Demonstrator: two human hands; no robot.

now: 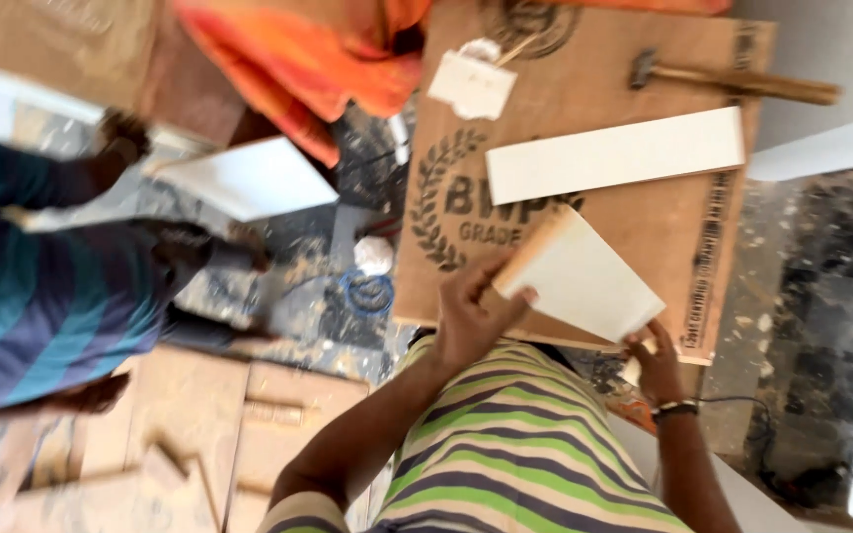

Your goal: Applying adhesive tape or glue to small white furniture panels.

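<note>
White laminated board piece (584,281): tilted, held above the near edge of a plywood sheet (634,212). Left hand (471,316) clamps its left end, thumb on the white face. Right hand (656,360) pinches the lower right corner. On the plywood: long white strip (614,155), hammer (733,79). Co-worker in a blue striped shirt (32,286) to the left holds another white panel (244,178).

Plywood sheet (584,89) under white strip (614,155), hammer (733,81)

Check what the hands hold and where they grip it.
Both hold the small white board: left hand at its left end, right hand at the lower right corner.
</note>
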